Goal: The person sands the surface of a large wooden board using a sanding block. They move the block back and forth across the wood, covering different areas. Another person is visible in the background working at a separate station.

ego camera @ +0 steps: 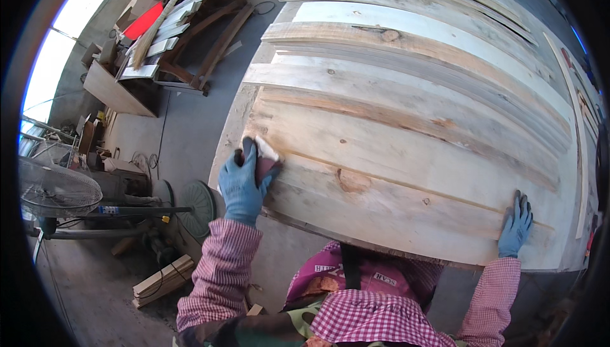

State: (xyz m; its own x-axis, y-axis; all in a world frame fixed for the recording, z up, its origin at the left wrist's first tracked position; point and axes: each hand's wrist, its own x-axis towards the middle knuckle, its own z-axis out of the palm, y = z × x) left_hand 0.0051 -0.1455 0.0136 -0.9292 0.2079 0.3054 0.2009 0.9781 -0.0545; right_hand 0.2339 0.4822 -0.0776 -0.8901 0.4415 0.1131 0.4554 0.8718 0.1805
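My left hand [245,182], in a blue work glove, grips a folded pad [266,159], dark reddish with a white part, that looks like sandpaper. It rests at the left end of a wooden board [381,192] with a large knot, at the near edge of the worktable. My right hand [516,223], gloved too, lies with its fingers stretched near the right end of the same board and holds nothing. Just beyond lies another pale plank [391,151], with a narrow gap or line between the two.
More planks [405,80] lie in rows across the table. At the left stand a wire-cage fan [62,190], its round base [195,209], and a wooden bench [209,32] with pale slats and a straw broom [152,32]. Bundled wood strips [163,281] lie on the floor.
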